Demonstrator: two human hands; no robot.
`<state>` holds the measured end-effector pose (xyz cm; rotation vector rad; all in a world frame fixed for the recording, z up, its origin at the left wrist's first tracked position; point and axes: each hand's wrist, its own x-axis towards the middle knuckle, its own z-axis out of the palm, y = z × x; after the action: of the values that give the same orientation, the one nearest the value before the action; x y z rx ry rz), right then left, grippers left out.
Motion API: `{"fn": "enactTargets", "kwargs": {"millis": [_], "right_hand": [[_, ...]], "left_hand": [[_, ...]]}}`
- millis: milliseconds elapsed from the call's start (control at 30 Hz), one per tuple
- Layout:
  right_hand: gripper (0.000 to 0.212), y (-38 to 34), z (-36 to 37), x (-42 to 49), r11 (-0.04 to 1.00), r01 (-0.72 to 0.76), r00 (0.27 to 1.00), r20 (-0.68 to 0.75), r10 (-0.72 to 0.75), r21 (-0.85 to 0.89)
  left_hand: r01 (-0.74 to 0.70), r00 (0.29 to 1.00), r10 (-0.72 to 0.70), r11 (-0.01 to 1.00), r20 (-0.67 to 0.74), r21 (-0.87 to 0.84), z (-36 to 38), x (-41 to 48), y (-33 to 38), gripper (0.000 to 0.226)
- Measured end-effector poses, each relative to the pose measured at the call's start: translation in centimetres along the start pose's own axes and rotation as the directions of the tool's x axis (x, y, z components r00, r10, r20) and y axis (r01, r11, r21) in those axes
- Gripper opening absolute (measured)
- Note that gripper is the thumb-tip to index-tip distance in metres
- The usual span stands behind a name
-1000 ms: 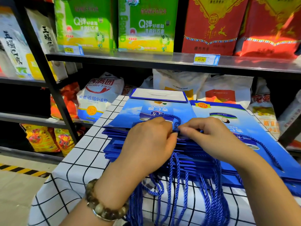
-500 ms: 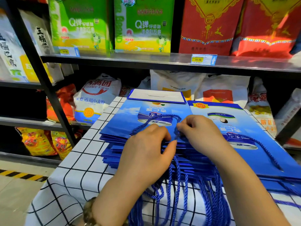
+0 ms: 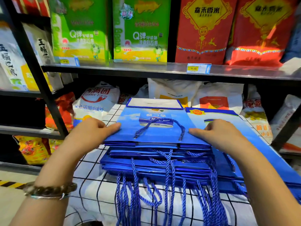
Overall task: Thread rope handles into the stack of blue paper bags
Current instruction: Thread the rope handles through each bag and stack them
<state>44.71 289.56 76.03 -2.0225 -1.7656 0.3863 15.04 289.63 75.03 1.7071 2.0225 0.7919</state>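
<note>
Fingers of the left hand (image 3: 92, 134) and right hand (image 3: 219, 134) are set alike. One straight digit of each lies flat on the top bag's face, pointing inward, and the remaining fingers curl at the bag's side edge. Whether they hook beneath that edge cannot be determined.

White tablecloth with a black grid (image 3: 91, 175): carries all work items.

Stack of flat blue paper bags (image 3: 156, 162): sits mid-table directly ahead of the person. Loose blue twisted ropes (image 3: 164, 201) hang from it over the near table edge.

Top blue paper bag (image 3: 128, 128): lies between the two hands. Its long axis runs left to right, with one hand at each short end. Neither hand is nearer, so a lift or slide is judged to need both hands acting together.

Blue twisted rope handle (image 3: 160, 123): loops across the top bag's face. Both ends enter holes near the near edge. It is apart from either hand, so this bag appears already threaded on its upper face.
</note>
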Motion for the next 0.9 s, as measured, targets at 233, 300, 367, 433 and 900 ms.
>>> {"fn": "enactTargets", "kwargs": {"millis": [233,300,367,433,900], "right_hand": [[0.042,1.2,0.4,0.6,0.957,-0.06,0.985,0.17,0.012,0.284],[0.032,1.4,0.7,0.7,0.937,-0.086,0.981,0.191,0.02,0.339],[0.027,1.5,0.7,0.9,0.906,-0.123,0.977,0.21,0.039,0.404],[0.025,1.6,0.6,1.0,0.884,-0.143,0.977,0.207,0.054,0.445],[0.019,0.0,-0.1,0.9,0.771,0.019,0.999,-0.034,0.003,0.637]], "left_hand": [[0.036,0.993,-0.008,0.973,0.121,-0.23,0.6,-0.1,0.3,0.043],[0.008,0.995,0.013,0.98,0.103,-0.199,0.6,-0.1,0.4,0.041],[-0.031,0.996,0.042,0.991,0.08,-0.128,0.2,-0.1,0.8,0.041],[-0.06,0.996,0.064,0.997,0.066,-0.05,-0.3,-0.1,1.4,0.043],[-0.072,0.996,0.071,0.997,-0.048,-0.011,-0.9,-0.5,2.0,0.051]]}}
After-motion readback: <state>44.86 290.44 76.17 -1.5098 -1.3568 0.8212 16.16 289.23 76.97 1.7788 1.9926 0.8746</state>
